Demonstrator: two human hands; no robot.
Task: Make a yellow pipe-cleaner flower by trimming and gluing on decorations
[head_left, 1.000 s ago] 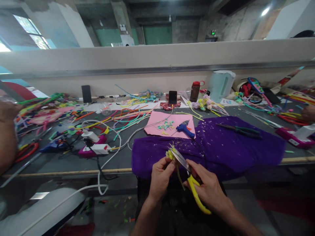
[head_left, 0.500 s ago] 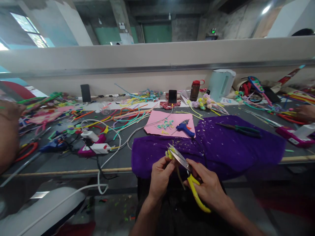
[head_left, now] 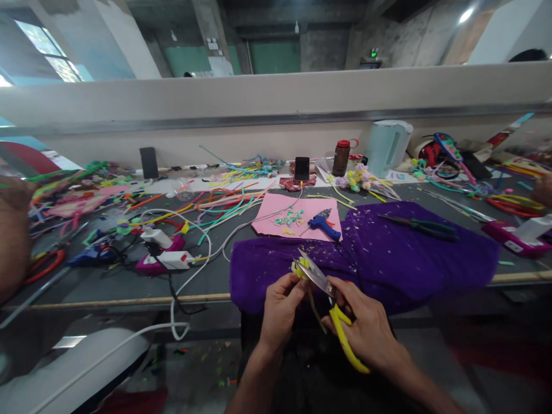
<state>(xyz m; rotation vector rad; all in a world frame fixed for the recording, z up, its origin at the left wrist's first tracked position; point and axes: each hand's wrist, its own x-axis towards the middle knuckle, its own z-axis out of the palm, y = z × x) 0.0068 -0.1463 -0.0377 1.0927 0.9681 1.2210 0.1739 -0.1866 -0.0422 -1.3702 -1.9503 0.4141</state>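
Observation:
My left hand [head_left: 282,302] pinches a small yellow fuzzy flower [head_left: 301,267], and a thin pale stem hangs below it. In my right hand [head_left: 360,316] is a pair of yellow-handled scissors [head_left: 318,279], its blades a little apart around the flower. Beneath both lies a purple cloth [head_left: 267,270] sprinkled with tiny clippings. Just beyond it, a blue glue gun [head_left: 324,226] rests on a pink sheet [head_left: 276,207] beside a pile of small green and yellow bits [head_left: 290,218]. Dark-handled pliers [head_left: 418,225] lie on the cloth's right part.
Power strips [head_left: 161,256] with white plugs and a loose white cable [head_left: 210,236] are to the left. Along the back stand a phone [head_left: 302,169], a brown bottle [head_left: 341,158] and a pale kettle [head_left: 389,148]. Other people's arms show at both edges, the left one [head_left: 12,241] nearer.
The scissor blades have opened wider at the yellow flower. Both hands stay almost in place. At the far right, another person's hand has shifted toward the edge.

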